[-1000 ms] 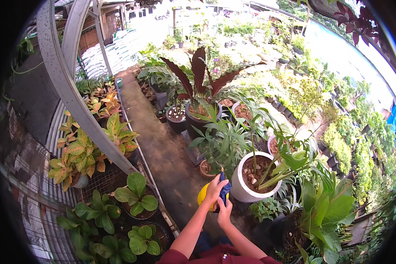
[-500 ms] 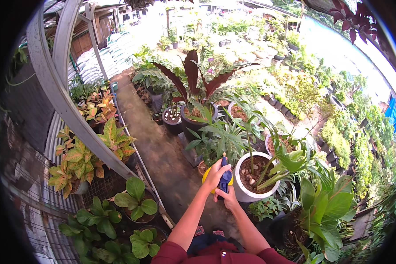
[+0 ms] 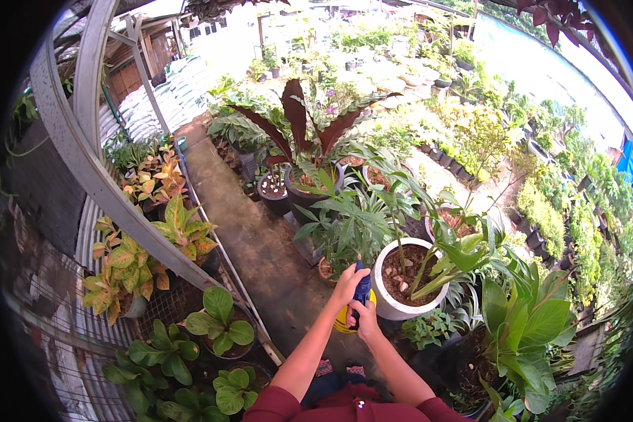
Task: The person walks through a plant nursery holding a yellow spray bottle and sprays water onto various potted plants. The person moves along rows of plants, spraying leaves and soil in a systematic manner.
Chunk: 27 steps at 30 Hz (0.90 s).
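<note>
Right up close, maroon sleeves [image 3: 292, 397] reach in from the lower edge, and here are both hands at work on one spray bottle [image 3: 362, 290]. The left hand [image 3: 347, 285] is curled closed about its blue top; the right hand [image 3: 365, 320], just below, is closed on it too, with the yellow body showing behind the fingers. The bottle is held up over the path, just left of a big white pot [image 3: 404, 311] filled with brown, stony soil.

Underfoot, patterned footwear [image 3: 355, 371] on a concrete path [image 3: 235, 218], stained in brown and grey, running away up the middle! On its left, a pale pipe-like edging [image 3: 268, 343], then wire mesh [image 3: 178, 302] among green broad-leaved plants [image 3: 219, 304], and yellow-and-pink foliage [image 3: 129, 257] beyond. A curved metal beam [image 3: 47, 88] sweeps over that side.

Further up, a plant with tall red-brown leaves [image 3: 295, 116] stands in a dark pot. Way out back, white sacks [image 3: 181, 98] are piled up left, a blue tarp [image 3: 632, 169] hangs far right, and glaring daylight washes out the far yard.
</note>
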Each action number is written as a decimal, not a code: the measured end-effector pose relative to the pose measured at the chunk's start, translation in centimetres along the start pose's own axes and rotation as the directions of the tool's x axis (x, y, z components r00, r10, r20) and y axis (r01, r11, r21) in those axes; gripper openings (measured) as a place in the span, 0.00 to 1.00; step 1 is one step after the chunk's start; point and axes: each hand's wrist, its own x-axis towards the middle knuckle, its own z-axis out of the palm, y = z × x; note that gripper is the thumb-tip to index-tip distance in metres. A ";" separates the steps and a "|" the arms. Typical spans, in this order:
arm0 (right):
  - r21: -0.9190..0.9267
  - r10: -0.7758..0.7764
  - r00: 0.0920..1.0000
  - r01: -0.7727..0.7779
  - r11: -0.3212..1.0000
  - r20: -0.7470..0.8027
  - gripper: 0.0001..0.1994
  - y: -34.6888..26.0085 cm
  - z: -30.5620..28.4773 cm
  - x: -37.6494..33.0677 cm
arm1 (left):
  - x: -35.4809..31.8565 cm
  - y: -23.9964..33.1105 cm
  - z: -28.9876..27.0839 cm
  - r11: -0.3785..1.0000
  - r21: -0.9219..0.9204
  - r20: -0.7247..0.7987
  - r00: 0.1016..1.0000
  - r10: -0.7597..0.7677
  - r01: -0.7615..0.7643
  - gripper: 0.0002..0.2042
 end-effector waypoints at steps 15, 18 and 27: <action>-0.038 0.038 0.996 -0.041 0.998 -0.087 0.11 -1.4 0.9 1.4 | 3.0 -2.2 -1.1 0.997 -0.029 -0.059 0.996 -0.071 0.069 0.16; -0.021 0.118 0.979 -0.123 0.992 -0.166 0.12 0.8 -0.5 1.5 | 1.9 -4.7 -1.1 0.968 -0.113 -0.053 0.971 -0.233 0.226 0.19; -0.046 0.063 0.990 -0.069 0.997 -0.125 0.11 0.2 0.7 1.8 | 2.3 -3.4 -1.9 0.995 -0.065 -0.081 0.994 -0.075 0.070 0.16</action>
